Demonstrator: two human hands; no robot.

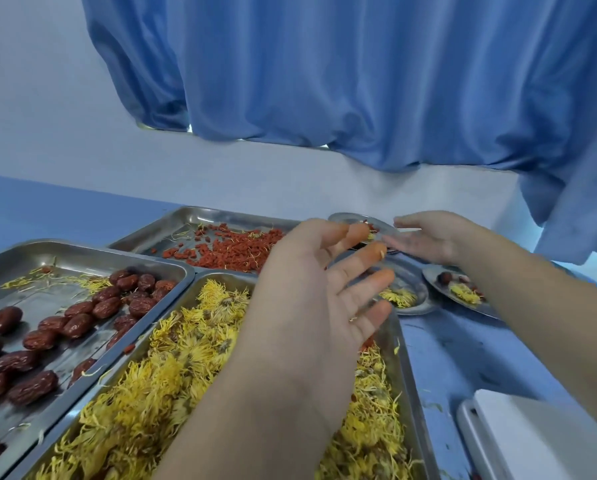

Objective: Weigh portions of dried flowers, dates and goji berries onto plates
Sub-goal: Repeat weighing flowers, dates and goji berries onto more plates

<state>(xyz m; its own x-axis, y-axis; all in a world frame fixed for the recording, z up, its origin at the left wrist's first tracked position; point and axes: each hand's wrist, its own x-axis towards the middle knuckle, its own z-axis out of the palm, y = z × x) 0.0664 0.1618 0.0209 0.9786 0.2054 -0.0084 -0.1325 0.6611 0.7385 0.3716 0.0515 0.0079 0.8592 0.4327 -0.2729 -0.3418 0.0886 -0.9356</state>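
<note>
Three steel trays lie side by side: dried yellow flowers [172, 368] nearest, red dates [47, 337] at the left, goji berries [234, 252] behind. Three small steel plates stand to the right of them. The far plate [350, 219] holds a few bits, the middle plate [416, 306] holds flowers, and the right plate [439, 287] holds a date, flowers and berries. My left hand [311, 292] hovers open with spread fingers over the flower tray's far end, holding nothing. My right hand [432, 237] reaches to the far plate and pinches its rim between thumb and fingers.
A white scale [539, 441] sits at the bottom right on the blue table [463, 362]. A blue curtain [359, 81] hangs over the white wall behind. Loose petals are scattered in the date and goji trays.
</note>
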